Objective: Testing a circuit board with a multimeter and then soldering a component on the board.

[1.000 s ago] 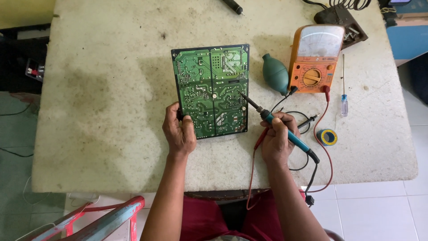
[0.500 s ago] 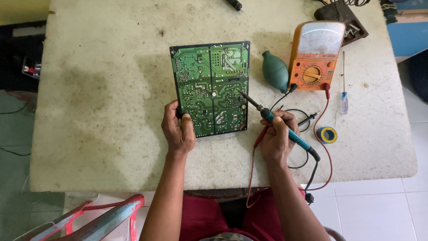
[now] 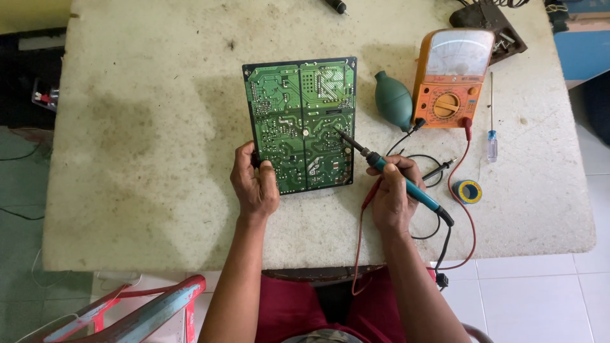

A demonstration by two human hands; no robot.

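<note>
Stained pale tabletop (image 3: 140, 127): my left hand (image 3: 254, 184) grips a green circuit board (image 3: 300, 124) at centre frame; my right hand (image 3: 393, 194) clamps a soldering iron (image 3: 394, 174), tip on it.

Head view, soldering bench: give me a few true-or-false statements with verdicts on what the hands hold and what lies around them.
1. The right hand holds a soldering iron. True.
2. The left hand grips the circuit board at its lower left edge. True.
3. The multimeter lies left of the board. False: it lies to the right.
4. The screwdriver is in the left hand. False: it lies on the table, right of the multimeter.
5. A green rubber blower lies between board and multimeter. True.
</note>
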